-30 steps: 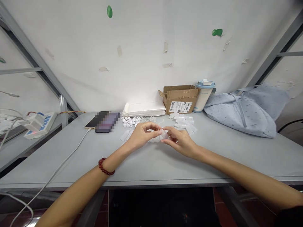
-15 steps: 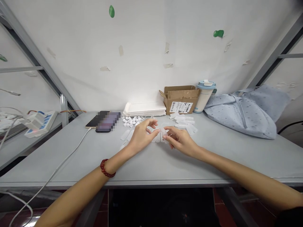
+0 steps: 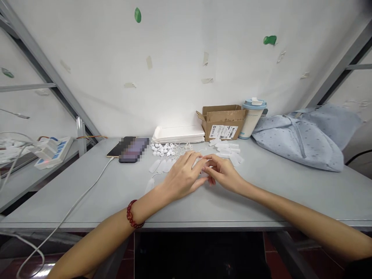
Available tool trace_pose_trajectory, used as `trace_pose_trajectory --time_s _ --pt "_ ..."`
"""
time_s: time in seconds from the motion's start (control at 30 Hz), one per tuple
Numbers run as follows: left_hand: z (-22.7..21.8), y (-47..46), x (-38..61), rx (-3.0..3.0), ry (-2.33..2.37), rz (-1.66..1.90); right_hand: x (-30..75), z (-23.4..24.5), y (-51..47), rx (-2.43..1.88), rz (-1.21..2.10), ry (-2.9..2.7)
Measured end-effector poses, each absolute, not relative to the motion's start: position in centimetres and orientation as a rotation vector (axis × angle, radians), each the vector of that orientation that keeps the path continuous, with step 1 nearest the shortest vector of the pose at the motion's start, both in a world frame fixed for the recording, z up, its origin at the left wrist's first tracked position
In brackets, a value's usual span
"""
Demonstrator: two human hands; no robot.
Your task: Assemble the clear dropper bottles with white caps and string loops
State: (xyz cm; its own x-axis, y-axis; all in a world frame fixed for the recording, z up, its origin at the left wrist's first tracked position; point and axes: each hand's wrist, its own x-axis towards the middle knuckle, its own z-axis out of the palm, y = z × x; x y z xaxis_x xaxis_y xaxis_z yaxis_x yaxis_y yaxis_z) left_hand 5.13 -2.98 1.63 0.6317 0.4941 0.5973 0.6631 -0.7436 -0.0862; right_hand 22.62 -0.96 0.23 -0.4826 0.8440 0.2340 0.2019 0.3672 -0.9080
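Note:
My left hand (image 3: 184, 174), with a red bead bracelet (image 3: 133, 214) on its wrist, meets my right hand (image 3: 222, 170) above the middle of the table. Right thumb and index finger pinch a small translucent plastic piece (image 3: 205, 173). The left fingers and thumb close around the same piece, and hide most of it. Just left of my left hand lie several flat translucent tags (image 3: 162, 166), with a single tag (image 3: 150, 185) on a white string nearer me. Small white caps (image 3: 162, 149) and white strings (image 3: 187, 146) lie behind. More translucent pieces (image 3: 223, 147) are spread behind my right hand.
Along the wall stand a stack of white envelopes (image 3: 178, 134), an open cardboard box (image 3: 222, 123) and a lidded cup (image 3: 252, 120). A blue cloth bag (image 3: 299, 141) lies right. Two phones (image 3: 132, 149), a charging cable (image 3: 87, 190) and a power strip (image 3: 55, 153) are left.
My left hand has moved right and turned palm-down, its fingers coming over the translucent piece and against the right fingertips. My right hand has hardly moved and keeps its pinch.

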Motion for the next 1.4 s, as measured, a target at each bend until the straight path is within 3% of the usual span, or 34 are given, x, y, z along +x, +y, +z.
trace_pose_trajectory --time_s 0.27,0.73,1.4 --pt "2.6 -4.8 3.5 -2.642 -0.949 -0.761 22.4 0.3 -1.3 -0.876 1.142 -2.014" --pt "3.1 -8.1 -7.4 -2.987 -1.753 -0.478 22.5 0.5 -1.0 -0.915 1.043 -2.089" --pt "2.6 -6.5 -8.7 -3.032 -1.812 -0.362 22.6 0.5 -0.9 -0.893 1.013 -2.117"
